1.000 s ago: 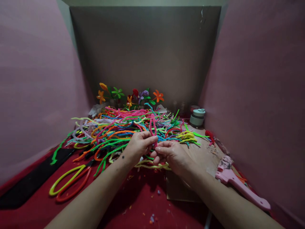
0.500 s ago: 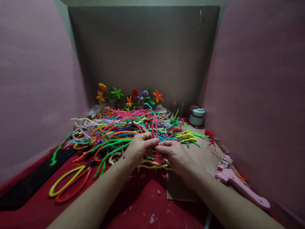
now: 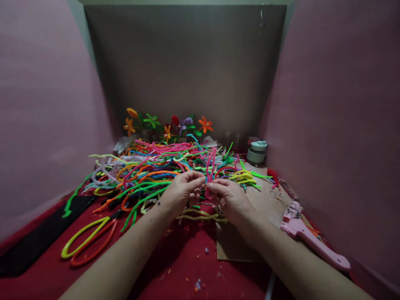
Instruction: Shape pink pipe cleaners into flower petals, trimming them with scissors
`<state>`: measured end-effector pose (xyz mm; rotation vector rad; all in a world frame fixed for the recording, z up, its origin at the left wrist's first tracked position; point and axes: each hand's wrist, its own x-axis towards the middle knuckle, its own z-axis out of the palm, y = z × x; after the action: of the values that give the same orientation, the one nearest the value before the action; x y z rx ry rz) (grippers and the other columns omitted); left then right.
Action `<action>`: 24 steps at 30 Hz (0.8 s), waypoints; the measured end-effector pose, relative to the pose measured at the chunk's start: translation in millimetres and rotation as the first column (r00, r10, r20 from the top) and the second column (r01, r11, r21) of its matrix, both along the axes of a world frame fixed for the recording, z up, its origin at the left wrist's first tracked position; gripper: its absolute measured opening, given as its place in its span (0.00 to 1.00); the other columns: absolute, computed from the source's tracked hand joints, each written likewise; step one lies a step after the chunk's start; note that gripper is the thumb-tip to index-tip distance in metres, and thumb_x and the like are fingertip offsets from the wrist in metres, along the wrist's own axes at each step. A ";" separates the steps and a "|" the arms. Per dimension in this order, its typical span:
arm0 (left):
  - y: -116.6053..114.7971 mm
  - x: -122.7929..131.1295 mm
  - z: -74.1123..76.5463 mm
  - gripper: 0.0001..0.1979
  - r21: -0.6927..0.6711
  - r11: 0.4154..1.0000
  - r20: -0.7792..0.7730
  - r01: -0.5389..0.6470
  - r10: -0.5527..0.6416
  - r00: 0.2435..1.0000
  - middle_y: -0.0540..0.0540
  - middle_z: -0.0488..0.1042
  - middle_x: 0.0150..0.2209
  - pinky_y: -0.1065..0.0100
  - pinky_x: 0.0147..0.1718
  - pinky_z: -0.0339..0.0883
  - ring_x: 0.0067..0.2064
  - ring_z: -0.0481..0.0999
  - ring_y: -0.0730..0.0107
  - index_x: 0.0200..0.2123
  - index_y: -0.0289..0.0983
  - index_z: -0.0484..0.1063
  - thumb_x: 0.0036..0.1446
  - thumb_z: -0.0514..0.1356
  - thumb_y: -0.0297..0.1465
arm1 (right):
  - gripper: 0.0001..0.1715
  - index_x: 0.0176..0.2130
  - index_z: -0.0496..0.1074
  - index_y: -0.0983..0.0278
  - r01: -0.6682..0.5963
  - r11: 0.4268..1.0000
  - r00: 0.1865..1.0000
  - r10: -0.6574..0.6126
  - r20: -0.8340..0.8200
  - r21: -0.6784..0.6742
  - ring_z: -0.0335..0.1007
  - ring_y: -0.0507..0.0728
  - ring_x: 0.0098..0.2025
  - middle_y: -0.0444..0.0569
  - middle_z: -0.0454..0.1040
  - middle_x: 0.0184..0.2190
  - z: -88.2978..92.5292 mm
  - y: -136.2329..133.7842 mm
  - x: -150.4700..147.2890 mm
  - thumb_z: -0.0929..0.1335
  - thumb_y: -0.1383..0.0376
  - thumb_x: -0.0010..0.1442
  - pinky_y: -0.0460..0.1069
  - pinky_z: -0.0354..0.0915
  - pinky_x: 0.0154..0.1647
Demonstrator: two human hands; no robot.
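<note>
Both of my hands meet over the red cloth and pinch one pink pipe cleaner (image 3: 211, 163) bent into a narrow loop that stands up between them. My left hand (image 3: 182, 191) grips its base with thumb and fingertips. My right hand (image 3: 227, 198) pinches the same base from the right. Just behind them lies a big tangled heap of pipe cleaners (image 3: 150, 166) in pink, green, orange, blue and yellow.
Scissors with yellow and orange handles (image 3: 87, 237) lie at the left. A pink glue gun (image 3: 309, 239) rests at the right on a cardboard sheet (image 3: 265, 200). Pipe-cleaner flowers (image 3: 168, 125) and a small lidded jar (image 3: 258, 152) stand at the back. Pink walls close in both sides.
The pink loop has shifted a little to the right and turned between my fingers; my right hand rose to meet my left at its base.
</note>
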<state>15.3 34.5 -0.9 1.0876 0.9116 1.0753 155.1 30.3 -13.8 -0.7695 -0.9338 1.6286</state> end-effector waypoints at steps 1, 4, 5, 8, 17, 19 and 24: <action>-0.5 -0.3 0.8 0.11 -0.035 0.999 0.008 0.029 -0.029 1.000 0.53 0.68 0.22 0.80 0.11 0.52 0.16 0.62 0.84 0.31 0.35 0.68 0.45 0.64 0.33 | 0.08 0.21 0.69 0.68 0.020 1.000 0.998 -0.021 -0.051 -0.011 0.57 0.45 0.17 0.41 0.67 0.16 0.3 1.4 0.3 0.72 0.68 0.40 0.42 0.52 0.16; -1.7 0.2 0.3 0.09 -0.127 0.972 0.029 0.199 -0.197 0.980 0.51 0.68 0.19 0.80 0.10 0.54 0.15 0.63 0.82 0.29 0.31 0.69 0.46 0.63 0.31 | 0.08 0.19 0.68 0.68 0.037 0.999 0.988 -0.042 -0.151 -0.038 0.57 0.45 0.17 0.41 0.67 0.15 -0.7 5.1 0.8 0.72 0.69 0.39 0.41 0.52 0.16; -2.1 1.0 -0.8 0.08 -0.144 0.958 0.041 0.247 -0.244 0.969 0.50 0.68 0.18 0.80 0.10 0.54 0.14 0.62 0.82 0.28 0.30 0.70 0.47 0.62 0.31 | 0.08 0.19 0.68 0.68 0.027 0.999 0.985 -0.034 -0.170 -0.044 0.58 0.45 0.16 0.41 0.67 0.15 -1.6 6.1 0.8 0.72 0.69 0.39 0.41 0.53 0.15; -2.5 4.2 -5.3 0.07 -0.171 0.941 0.083 0.291 -0.280 0.956 0.49 0.68 0.19 0.80 0.10 0.55 0.14 0.61 0.84 0.26 0.30 0.70 0.49 0.60 0.30 | 0.08 0.21 0.69 0.68 -0.007 0.999 0.980 -0.002 -0.197 -0.047 0.59 0.46 0.15 0.42 0.67 0.15 -4.1 7.5 0.4 0.72 0.68 0.40 0.41 0.55 0.15; 0.2 3.2 -8.8 0.06 -0.204 0.943 0.077 0.264 -0.254 0.964 0.49 0.70 0.21 0.81 0.09 0.57 0.14 0.62 0.84 0.25 0.31 0.68 0.48 0.61 0.28 | 0.10 0.20 0.67 0.68 -0.023 0.998 0.972 0.007 -0.236 -0.066 0.57 0.45 0.14 0.39 0.64 0.13 -1.7 4.9 0.2 0.73 0.70 0.38 0.40 0.54 0.12; 0.2 2.5 -8.2 0.07 -0.192 0.943 0.069 0.272 -0.263 0.962 0.50 0.70 0.19 0.80 0.09 0.57 0.13 0.62 0.83 0.24 0.31 0.67 0.47 0.62 0.28 | 0.10 0.21 0.67 0.68 -0.036 0.997 0.973 0.021 -0.228 -0.062 0.57 0.44 0.14 0.39 0.64 0.14 -1.6 4.7 0.1 0.73 0.70 0.39 0.40 0.54 0.12; -0.6 2.3 -7.5 0.09 -0.156 0.957 -0.002 0.244 -0.248 0.969 0.51 0.69 0.17 0.79 0.09 0.58 0.13 0.63 0.81 0.22 0.32 0.66 0.45 0.63 0.30 | 0.11 0.20 0.67 0.67 -0.038 0.998 0.980 0.028 -0.198 -0.048 0.56 0.45 0.14 0.39 0.62 0.13 -0.6 4.7 0.0 0.73 0.69 0.39 0.41 0.56 0.13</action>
<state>17.6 33.8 -8.4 1.0534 0.8368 0.7761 155.1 35.1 -14.4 -0.6168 -0.7697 1.7287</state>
